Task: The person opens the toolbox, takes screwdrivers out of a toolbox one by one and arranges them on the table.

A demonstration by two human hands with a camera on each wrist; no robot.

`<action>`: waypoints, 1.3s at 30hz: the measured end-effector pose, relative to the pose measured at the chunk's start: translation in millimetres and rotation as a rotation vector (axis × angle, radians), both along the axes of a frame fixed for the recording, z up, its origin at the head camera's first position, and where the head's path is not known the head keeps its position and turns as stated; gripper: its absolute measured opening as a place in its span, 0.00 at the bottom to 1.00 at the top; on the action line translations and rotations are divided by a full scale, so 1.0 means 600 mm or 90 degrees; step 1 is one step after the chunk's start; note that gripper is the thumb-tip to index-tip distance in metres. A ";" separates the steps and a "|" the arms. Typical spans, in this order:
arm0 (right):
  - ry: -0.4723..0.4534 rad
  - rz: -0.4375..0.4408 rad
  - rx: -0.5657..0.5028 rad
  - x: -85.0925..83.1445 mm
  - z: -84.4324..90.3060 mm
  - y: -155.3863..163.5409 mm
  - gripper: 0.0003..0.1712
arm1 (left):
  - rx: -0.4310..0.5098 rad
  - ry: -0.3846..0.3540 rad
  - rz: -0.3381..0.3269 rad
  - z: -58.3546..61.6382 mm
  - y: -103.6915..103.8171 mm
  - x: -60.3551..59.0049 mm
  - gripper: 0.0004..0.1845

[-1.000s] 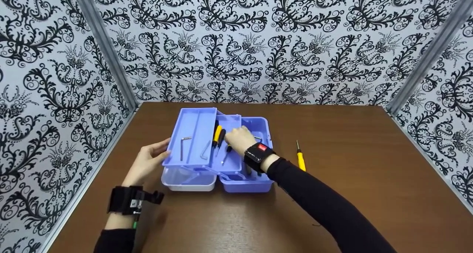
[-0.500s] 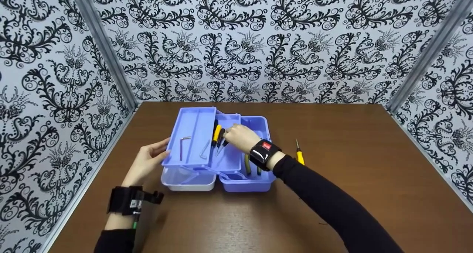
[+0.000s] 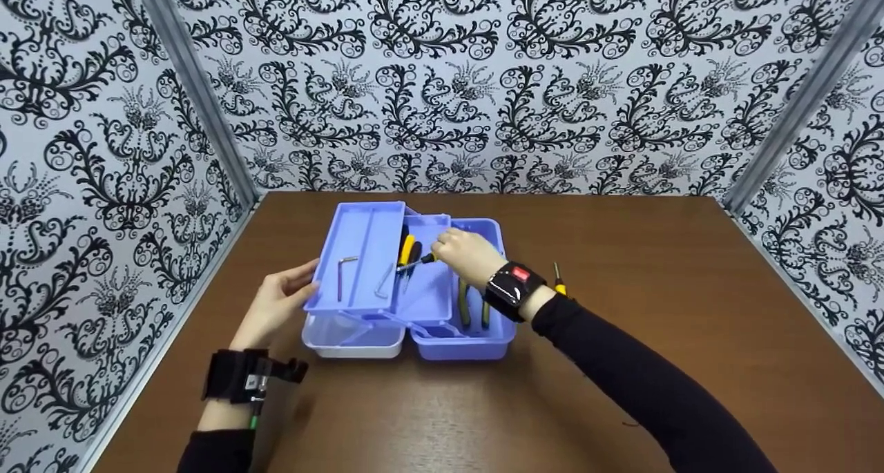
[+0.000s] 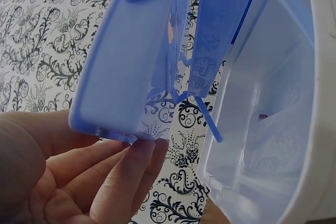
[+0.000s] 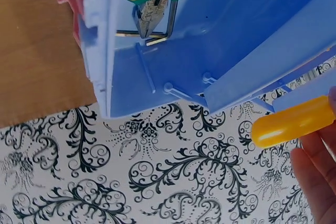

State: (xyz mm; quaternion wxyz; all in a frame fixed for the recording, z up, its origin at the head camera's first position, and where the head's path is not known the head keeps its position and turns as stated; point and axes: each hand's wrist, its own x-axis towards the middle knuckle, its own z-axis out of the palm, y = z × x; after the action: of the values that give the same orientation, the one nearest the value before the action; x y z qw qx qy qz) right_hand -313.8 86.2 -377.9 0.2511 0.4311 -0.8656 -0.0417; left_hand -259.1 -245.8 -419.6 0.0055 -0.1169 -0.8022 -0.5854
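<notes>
My right hand (image 3: 471, 255) grips a screwdriver (image 5: 291, 124) by its yellow handle, above the lower tray (image 3: 431, 297) of a blue-purple toolbox (image 3: 463, 350). The screwdriver's shaft points left across that tray in the head view. A yellow-handled screwdriver (image 3: 407, 247) and a black-handled one (image 3: 414, 253) lie in the lower tray. On the left, my left hand (image 3: 269, 304) holds the outer edge of the raised upper tray (image 4: 121, 66), thumb and fingers on either side. Two hex keys, one reddish (image 3: 339, 281) and one silver (image 3: 382, 284), rest in the upper tray.
Pliers (image 5: 149, 17) with green-and-yellow handles lie in the toolbox's deep bottom, beside a hex key (image 5: 171, 19). The whitish opened lid (image 3: 356, 351) sits under the upper tray. Another yellow screwdriver (image 3: 560, 288) lies right of the box, partly behind the right arm.
My right hand has lifted the screwdriver from the lower tray and drawn it to the right, its shaft swinging from downward to leftward. The left hand stays on the upper tray.
</notes>
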 end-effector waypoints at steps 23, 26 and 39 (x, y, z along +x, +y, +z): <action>-0.177 -0.113 -0.266 -0.002 -0.012 0.103 0.10 | -0.012 -0.008 0.004 -0.003 -0.002 -0.003 0.27; -0.173 -0.139 -0.287 -0.003 -0.015 0.118 0.10 | -0.017 -0.007 0.005 -0.003 -0.002 -0.003 0.27; -0.203 -0.279 -0.373 -0.007 -0.028 0.185 0.14 | -0.003 -0.002 -0.003 -0.005 -0.001 -0.004 0.27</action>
State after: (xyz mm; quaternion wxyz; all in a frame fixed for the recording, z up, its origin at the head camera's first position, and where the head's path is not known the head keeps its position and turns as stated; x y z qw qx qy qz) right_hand -318.3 197.2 -394.7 0.2112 0.1475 -0.9405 0.2217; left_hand -261.7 -246.4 -422.7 0.0025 -0.1179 -0.8036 -0.5834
